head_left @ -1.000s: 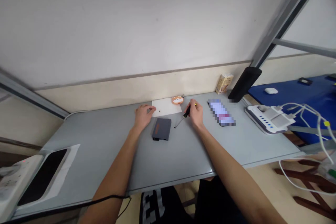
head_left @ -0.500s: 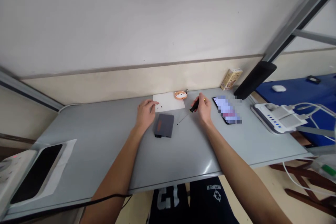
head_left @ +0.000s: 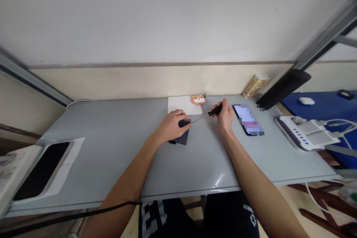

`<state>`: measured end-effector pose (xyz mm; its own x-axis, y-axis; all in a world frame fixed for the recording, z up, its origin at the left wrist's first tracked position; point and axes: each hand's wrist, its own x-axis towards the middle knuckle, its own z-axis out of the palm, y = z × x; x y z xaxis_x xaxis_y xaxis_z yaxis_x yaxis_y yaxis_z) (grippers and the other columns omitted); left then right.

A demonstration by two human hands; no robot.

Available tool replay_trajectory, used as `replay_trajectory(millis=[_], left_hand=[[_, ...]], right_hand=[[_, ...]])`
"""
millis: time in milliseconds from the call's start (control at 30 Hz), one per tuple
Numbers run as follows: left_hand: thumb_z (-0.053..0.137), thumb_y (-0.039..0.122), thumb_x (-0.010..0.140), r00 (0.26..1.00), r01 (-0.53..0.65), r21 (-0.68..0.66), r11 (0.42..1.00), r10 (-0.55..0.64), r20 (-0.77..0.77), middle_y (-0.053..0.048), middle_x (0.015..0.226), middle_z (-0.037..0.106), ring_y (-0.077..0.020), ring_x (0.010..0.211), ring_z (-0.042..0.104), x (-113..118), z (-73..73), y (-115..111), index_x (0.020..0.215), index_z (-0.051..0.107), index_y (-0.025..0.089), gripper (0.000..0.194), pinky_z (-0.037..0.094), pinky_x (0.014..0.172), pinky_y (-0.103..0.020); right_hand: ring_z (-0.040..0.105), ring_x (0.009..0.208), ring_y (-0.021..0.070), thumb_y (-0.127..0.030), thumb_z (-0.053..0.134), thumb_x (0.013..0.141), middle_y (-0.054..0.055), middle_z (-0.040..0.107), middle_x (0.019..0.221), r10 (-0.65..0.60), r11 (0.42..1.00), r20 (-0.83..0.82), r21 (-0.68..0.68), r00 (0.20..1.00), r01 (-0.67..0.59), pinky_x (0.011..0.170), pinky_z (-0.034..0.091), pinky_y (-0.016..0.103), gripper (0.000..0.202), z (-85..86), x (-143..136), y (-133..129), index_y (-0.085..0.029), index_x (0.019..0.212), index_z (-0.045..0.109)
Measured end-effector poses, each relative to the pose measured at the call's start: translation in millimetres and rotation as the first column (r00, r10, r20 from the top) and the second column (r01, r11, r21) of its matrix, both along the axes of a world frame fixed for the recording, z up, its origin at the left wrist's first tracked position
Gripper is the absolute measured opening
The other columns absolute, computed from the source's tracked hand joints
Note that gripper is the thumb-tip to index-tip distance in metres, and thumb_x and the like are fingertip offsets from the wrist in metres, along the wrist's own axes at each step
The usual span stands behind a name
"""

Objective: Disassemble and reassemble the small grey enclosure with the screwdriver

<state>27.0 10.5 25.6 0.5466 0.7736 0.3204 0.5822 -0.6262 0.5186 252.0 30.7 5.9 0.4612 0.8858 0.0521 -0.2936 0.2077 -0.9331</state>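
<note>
My right hand (head_left: 224, 116) is closed around the black handle of a screwdriver (head_left: 215, 110), its thin shaft pointing left and slightly down. My left hand (head_left: 174, 125) arches over a small dark grey box (head_left: 182, 138) lying on the desk. Its thumb and fingertips come together at the screwdriver's tip; whatever is pinched there is too small to make out. Much of the box is covered by this hand, leaving the near edge and part of the top visible. Behind it lies a sheet of white paper (head_left: 178, 104).
An orange animal-faced case (head_left: 198, 99) sits on the paper's back corner. A lit phone (head_left: 247, 119) is right of my right hand, with a carton (head_left: 255, 85) behind. A power strip (head_left: 297, 134) stands at the right edge; a dark phone (head_left: 41, 171) lies left on the grey desk (head_left: 111, 148).
My left hand has moved right from the paper's edge onto the grey box and met the screwdriver's tip, which has swung up from the desk. The view has shifted slightly.
</note>
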Motion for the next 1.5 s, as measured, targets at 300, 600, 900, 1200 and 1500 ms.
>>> replay_trajectory(millis=[300, 600, 900, 1200, 1500], left_hand=[[0.063, 0.032, 0.094, 0.996, -0.065, -0.073, 0.995, 0.068, 0.05, -0.003, 0.084, 0.061, -0.0182, 0.081, 0.059, -6.5, -5.1, 7.5, 0.102, 0.073, 0.022, 0.015, 0.05, 0.081, -0.033], [0.058, 0.03, 0.095, 0.98, -0.175, -0.033, 0.984, 0.177, 0.093, -0.003, 0.086, 0.063, -0.0171, 0.081, 0.06, -18.3, -14.5, 19.0, 0.089, 0.07, 0.021, 0.016, 0.049, 0.08, -0.032], [0.059, 0.032, 0.095, 0.865, -0.486, 0.135, 0.864, 0.497, -0.07, -0.005, 0.09, 0.066, -0.0213, 0.083, 0.062, -51.1, -37.2, 40.3, 0.093, 0.073, 0.023, 0.017, 0.047, 0.079, -0.034], [0.056, 0.036, 0.097, 0.889, -0.456, 0.007, 0.89, 0.455, -0.058, -0.006, 0.1, 0.07, -0.0216, 0.087, 0.064, -52.2, -7.8, 27.9, 0.103, 0.075, 0.024, 0.024, 0.05, 0.078, -0.033], [0.067, 0.052, 0.089, 0.977, -0.189, -0.293, 0.937, 0.151, -0.148, -0.001, 0.095, 0.073, -0.0177, 0.066, 0.066, -21.1, 12.1, -4.5, 0.108, 0.072, 0.029, 0.03, 0.046, 0.06, -0.029]], right_hand=[[0.059, 0.057, 0.0138, -0.064, 0.061, 0.088, 0.002, 0.067, 0.069, 0.019, 0.999, -0.095, -0.032, 0.995, -0.022, 0.049, 0.047, 0.027, 0.045, -3.1, -5.4, 1.0, -0.021, 0.074, 0.057], [0.06, 0.057, 0.0144, -0.065, 0.06, 0.088, 0.002, 0.068, 0.07, 0.015, 0.999, -0.119, -0.04, 0.993, -0.02, 0.052, 0.05, 0.028, 0.045, -2.1, -2.4, 2.8, -0.022, 0.076, 0.058], [0.061, 0.056, 0.0139, -0.062, 0.061, 0.088, 0.002, 0.068, 0.07, -0.002, 0.999, -0.152, -0.033, 0.988, -0.003, 0.051, 0.049, 0.027, 0.043, -6.0, 4.0, 6.5, -0.021, 0.076, 0.058], [0.06, 0.056, 0.0133, -0.064, 0.06, 0.087, 0.001, 0.067, 0.07, -0.058, 0.998, -0.166, -0.038, 0.984, 0.053, 0.053, 0.049, 0.027, 0.044, 1.2, 11.7, 6.7, -0.022, 0.076, 0.057], [0.05, 0.053, 0.011, -0.059, 0.062, 0.088, -0.001, 0.061, 0.067, -0.169, 0.984, 0.01, 0.055, 0.986, 0.168, 0.047, 0.039, 0.026, 0.042, 11.6, 23.1, 5.0, -0.022, 0.07, 0.055]])
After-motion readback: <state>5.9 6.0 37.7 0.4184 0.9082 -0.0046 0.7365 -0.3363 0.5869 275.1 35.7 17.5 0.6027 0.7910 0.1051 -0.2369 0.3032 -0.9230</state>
